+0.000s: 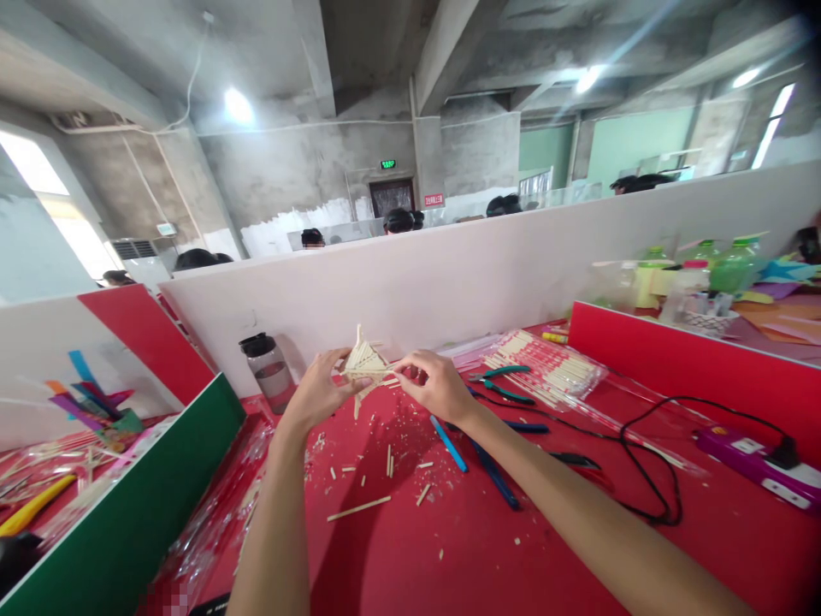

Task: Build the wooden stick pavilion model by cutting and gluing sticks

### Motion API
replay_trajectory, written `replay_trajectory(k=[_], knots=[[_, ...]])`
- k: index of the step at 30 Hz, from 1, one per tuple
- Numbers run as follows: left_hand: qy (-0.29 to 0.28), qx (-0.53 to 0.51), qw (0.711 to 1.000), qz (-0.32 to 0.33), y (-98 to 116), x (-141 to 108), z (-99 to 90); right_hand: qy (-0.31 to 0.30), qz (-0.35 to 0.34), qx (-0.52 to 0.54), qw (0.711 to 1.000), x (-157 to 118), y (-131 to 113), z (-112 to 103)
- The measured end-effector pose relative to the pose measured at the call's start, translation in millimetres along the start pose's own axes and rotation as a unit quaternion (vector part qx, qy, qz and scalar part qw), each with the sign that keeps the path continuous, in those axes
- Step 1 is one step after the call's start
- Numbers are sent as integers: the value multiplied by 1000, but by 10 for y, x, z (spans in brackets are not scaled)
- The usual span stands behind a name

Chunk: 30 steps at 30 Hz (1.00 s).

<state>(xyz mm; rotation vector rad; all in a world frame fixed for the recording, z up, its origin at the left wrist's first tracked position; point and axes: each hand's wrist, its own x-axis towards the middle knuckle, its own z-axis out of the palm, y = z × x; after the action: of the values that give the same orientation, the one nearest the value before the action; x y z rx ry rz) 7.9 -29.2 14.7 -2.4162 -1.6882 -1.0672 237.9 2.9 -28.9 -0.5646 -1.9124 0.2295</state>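
A small model of pale wooden sticks [365, 361], with a pointed, roof-like top, is held up over the red table. My left hand [322, 385] grips its left side, thumb below and fingers behind. On the other side my right hand [431, 382] pinches at the model's right corner; whether a separate stick is between those fingertips is too small to tell. Below lie short cut sticks [359, 508] and crumbs of wood. Just right of my right hand are green-handled pliers [506, 385], and a blue pen-like tool [449, 443] lies under my right wrist.
A dark-lidded water bottle [268, 372] stands at the back left. Bagged sticks [545, 364] lie at the back right, near a black cable [673, 479] and a purple power strip [760, 466]. Green [147, 505] and red [693, 359] dividers flank the table; a white partition [449, 282] closes the back.
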Motion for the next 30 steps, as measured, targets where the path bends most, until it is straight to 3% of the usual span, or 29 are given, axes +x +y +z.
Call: replay_trajectory(k=[30], knots=[[-4, -16, 1000, -12, -18, 13, 43, 13, -10, -18, 1000, -3, -31, 5]])
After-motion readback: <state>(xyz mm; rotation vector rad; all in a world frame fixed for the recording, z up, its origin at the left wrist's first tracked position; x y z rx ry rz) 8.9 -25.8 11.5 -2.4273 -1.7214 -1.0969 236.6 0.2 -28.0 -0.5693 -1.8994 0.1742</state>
